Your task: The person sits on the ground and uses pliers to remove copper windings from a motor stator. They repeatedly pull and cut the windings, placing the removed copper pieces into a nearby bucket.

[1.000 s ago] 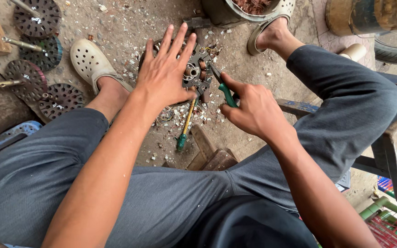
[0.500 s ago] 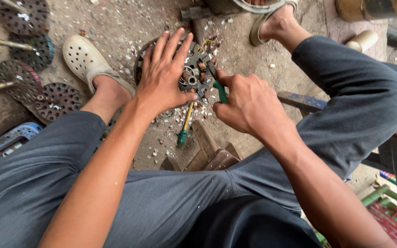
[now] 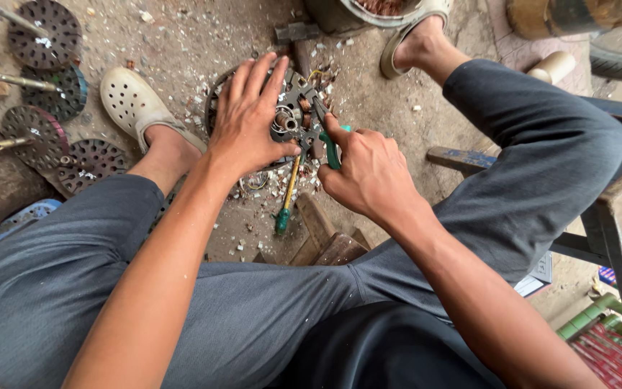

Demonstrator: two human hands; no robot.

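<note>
left hand (image 3: 250,119) flat on motor stator (image 3: 289,115), right hand (image 3: 365,169) gripping pliers (image 3: 329,137)

A white printed sheet or label (image 3: 534,277), only a corner showing, peeks out from under the person's right leg at the near right, beside the blue bench frame; it is pale with dark marks too small to make out. No other packages, signs or screens are visible on the littered workshop floor.
</note>
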